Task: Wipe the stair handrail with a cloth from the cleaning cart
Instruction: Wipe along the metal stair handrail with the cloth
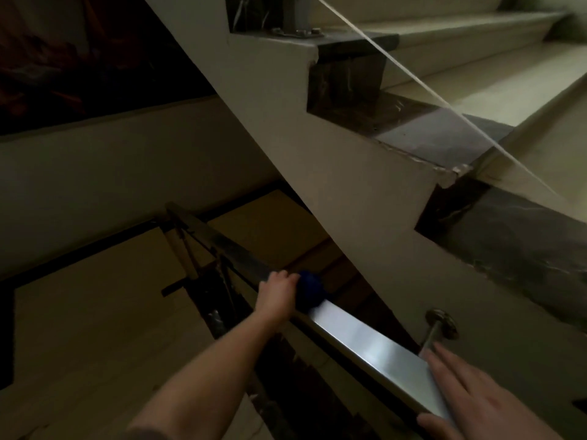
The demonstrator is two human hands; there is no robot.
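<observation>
A flat steel handrail (365, 341) runs from the lower right up and away to the left, down the stairwell. My left hand (277, 296) is stretched out along it and presses a bunched blue cloth (309, 290) onto the rail's top. Part of the cloth is hidden under my fingers. My right hand (476, 404) rests on the near end of the rail at the lower right, thumb on the near side, fingers laid across the top.
A round wall bracket (441, 322) fixes the rail to the pale stringer of the upper stair flight (317, 160) on the right. Dark marble risers show above. Below on the left lie tiled floor (95, 312) and baluster posts (184, 249).
</observation>
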